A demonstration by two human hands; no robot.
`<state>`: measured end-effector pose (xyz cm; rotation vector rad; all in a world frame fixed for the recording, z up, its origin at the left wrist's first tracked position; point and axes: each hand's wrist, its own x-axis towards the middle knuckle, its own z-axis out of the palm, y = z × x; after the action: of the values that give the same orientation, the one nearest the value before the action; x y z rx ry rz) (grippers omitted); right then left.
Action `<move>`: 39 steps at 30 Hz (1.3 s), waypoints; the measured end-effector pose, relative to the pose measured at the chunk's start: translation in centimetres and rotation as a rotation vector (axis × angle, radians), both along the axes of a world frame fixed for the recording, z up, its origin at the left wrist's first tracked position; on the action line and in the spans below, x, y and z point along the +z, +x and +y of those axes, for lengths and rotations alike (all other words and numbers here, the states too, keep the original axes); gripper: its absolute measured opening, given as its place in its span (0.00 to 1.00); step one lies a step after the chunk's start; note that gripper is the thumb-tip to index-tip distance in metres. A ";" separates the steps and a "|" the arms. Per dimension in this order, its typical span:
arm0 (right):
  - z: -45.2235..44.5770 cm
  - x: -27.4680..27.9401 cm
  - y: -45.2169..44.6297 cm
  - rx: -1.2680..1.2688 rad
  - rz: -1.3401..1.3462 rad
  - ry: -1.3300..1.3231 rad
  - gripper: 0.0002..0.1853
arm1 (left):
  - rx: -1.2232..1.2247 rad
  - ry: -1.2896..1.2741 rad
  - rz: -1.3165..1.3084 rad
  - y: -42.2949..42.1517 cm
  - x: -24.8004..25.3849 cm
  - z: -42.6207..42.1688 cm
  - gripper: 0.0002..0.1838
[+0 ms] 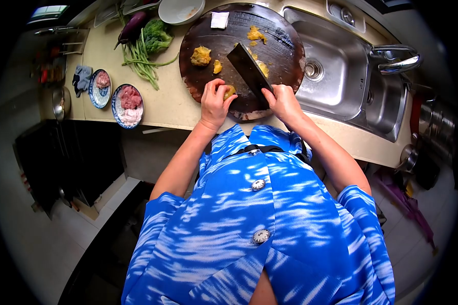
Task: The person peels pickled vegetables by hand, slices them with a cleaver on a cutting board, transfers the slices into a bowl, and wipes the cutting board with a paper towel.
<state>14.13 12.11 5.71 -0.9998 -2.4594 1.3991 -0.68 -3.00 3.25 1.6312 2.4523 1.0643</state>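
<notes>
The left hand (215, 104) is pinching a piece (230, 91), the right hand (284, 102) gripping a cleaver (249, 68), bits (257, 34) seemingly cut, a lump (201, 56) apparently remaining.

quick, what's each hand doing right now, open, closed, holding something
Left hand: closed, fingers pinching a small yellowish piece at the near part of the round board.
Right hand: closed around the handle end of a cleaver.

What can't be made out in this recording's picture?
All in the head view:
Cleaver: most of its handle, hidden by the right hand.
Yellow piece: partly covered by the left hand.
White bowl: far rim, cut off by the top edge.
Small items at far left: too blurred to identify.
</notes>
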 end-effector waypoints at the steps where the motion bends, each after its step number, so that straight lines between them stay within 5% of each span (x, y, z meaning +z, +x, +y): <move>1: 0.0 0.0 0.0 0.004 -0.004 -0.006 0.16 | -0.003 -0.001 0.000 0.0 -0.1 0.2 0.16; 8: 0.0 0.6 0.0 -0.004 -0.088 -0.046 0.14 | 0.137 -0.064 0.102 -0.2 0.5 0.9 0.20; 14: 0.1 0.5 0.1 0.003 -0.059 -0.038 0.14 | -0.130 -0.113 -0.109 1.3 0.7 -0.6 0.29; 19: 0.2 0.7 0.1 0.009 -0.077 -0.053 0.14 | -0.077 0.086 -0.054 0.5 -0.5 0.1 0.17; 28: -0.6 0.9 1.2 0.131 -0.028 0.112 0.07 | -0.103 0.129 -0.034 -0.9 -1.1 1.0 0.14; 39: -0.6 1.8 3.3 0.378 -0.145 0.247 0.14 | -0.088 0.185 0.065 -0.8 -2.3 1.1 0.14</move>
<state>17.43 11.49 7.53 -0.6264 -2.9562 1.0988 -1.50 -1.89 0.90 1.8338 2.3573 1.2796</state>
